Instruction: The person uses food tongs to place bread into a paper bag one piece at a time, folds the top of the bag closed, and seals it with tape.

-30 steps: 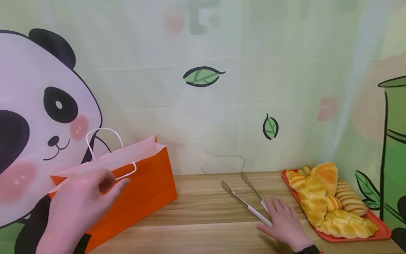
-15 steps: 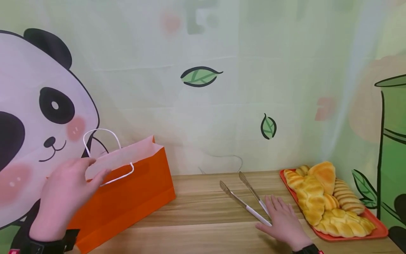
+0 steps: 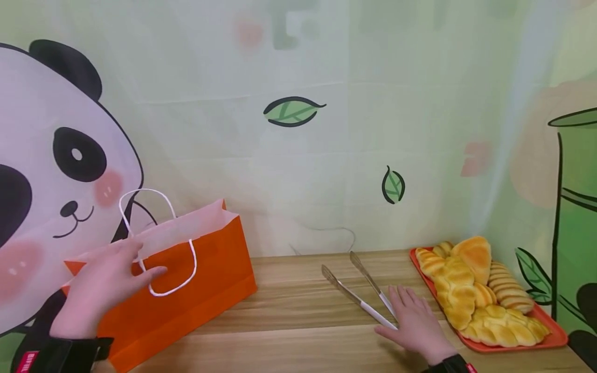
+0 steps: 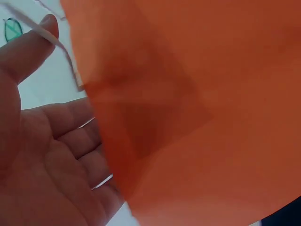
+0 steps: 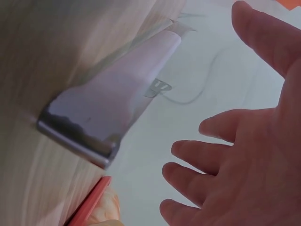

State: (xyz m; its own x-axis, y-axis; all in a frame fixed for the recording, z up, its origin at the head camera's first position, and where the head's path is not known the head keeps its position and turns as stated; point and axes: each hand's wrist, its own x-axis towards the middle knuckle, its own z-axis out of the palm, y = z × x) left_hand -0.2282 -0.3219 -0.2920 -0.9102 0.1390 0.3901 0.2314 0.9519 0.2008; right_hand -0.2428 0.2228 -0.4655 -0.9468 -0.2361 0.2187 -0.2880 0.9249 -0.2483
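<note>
An orange paper bag (image 3: 200, 280) with a pale inside stands upright on the left. My left hand (image 3: 104, 287) is at its near left rim, thumb out and fingers extended over the edge. In the left wrist view the fingertips pass behind the orange paper (image 4: 211, 141), and the white cord handle (image 4: 66, 52) crosses the thumb without being gripped. That front handle hangs down the bag's face; the rear handle (image 3: 151, 190) stands up. My right hand (image 3: 415, 324), fingers straight, hovers by the near end of the spread tongs (image 3: 370, 310); the right wrist view shows a gap between them.
On the right lies a red tray (image 3: 557, 339) piled with several breads (image 3: 459, 295). A wooden tabletop (image 3: 280, 305) runs between bag and tray. Behind it hangs a printed cloth (image 3: 224, 129) with a panda and leaves.
My left hand has moved left and down along the bag's rim, and its fingers have opened out. The front handle has swung down against the bag. The right hand stays about where it was.
</note>
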